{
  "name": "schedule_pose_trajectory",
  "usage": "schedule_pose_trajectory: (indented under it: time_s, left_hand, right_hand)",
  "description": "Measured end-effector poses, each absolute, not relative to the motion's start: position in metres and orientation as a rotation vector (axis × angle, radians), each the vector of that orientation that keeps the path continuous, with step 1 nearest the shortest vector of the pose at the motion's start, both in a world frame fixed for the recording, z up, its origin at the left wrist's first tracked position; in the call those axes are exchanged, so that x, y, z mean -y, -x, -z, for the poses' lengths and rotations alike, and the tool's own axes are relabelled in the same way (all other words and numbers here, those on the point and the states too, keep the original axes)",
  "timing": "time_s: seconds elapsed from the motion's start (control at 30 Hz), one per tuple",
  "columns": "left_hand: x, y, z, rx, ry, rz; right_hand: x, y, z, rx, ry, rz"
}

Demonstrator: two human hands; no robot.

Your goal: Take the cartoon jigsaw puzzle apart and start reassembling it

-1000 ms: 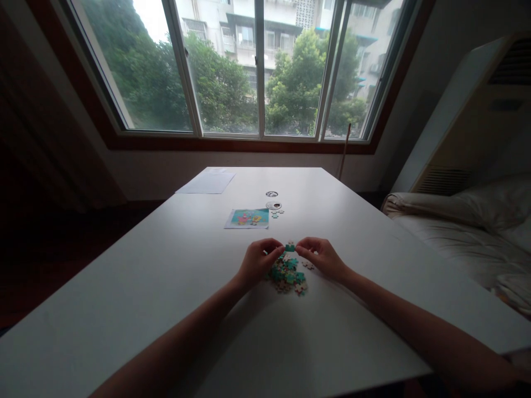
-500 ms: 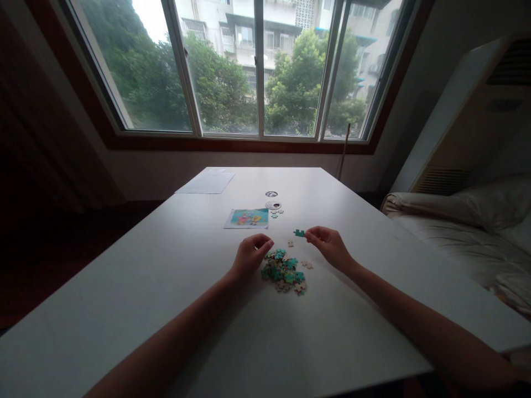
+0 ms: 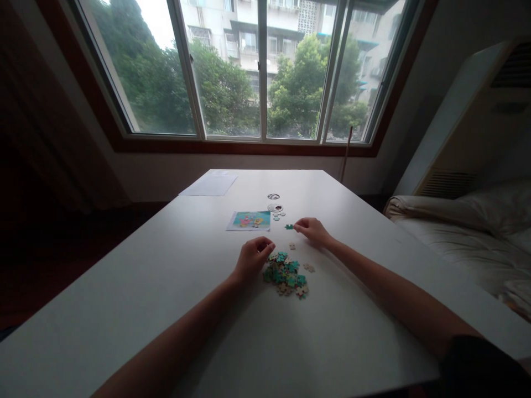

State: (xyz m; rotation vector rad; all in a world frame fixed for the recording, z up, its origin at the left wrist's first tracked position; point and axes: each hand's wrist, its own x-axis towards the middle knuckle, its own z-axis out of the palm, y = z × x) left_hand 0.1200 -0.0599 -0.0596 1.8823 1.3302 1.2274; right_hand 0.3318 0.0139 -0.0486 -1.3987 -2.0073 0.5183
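Note:
Between the thumb and fingertips of my right hand (image 3: 313, 230) is a green jigsaw puzzle piece (image 3: 289, 226), held out to the left just above or on the table. My left hand (image 3: 253, 258) is curled closed at the upper left edge of a pile of puzzle pieces (image 3: 285, 275); whether anything is in its fingers is hidden. The pile mixes green faces with pale backs. One loose pale piece (image 3: 292, 246) lies between my hands, and other pale pieces (image 3: 309, 267) lie right of the pile.
Beyond my hands lie a colourful picture sheet (image 3: 249, 221), a few small pieces (image 3: 276, 218) and two round discs (image 3: 275, 208). White paper (image 3: 210, 185) is at the far left of the white table (image 3: 174, 265). A sofa (image 3: 452, 221) stands to the right.
My right hand has moved left and slightly farther away with the green puzzle piece, toward the small pieces by the picture sheet. My left hand stays by the pile.

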Motion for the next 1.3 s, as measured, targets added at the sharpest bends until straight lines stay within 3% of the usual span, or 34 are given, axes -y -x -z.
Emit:
schedule_pose_trajectory:
  time_s: [0.77, 1.3]
  left_hand:
    - [0.054, -0.112, 0.063, -1.358, -1.863, -1.228]
    - [0.056, -0.114, 0.061, -1.366, -1.878, -1.210]
  right_hand:
    - [-0.057, -0.284, 0.063, 2.128, 1.519, -0.244]
    - [-0.031, -0.307, 0.049, 2.212, 1.375, -0.477]
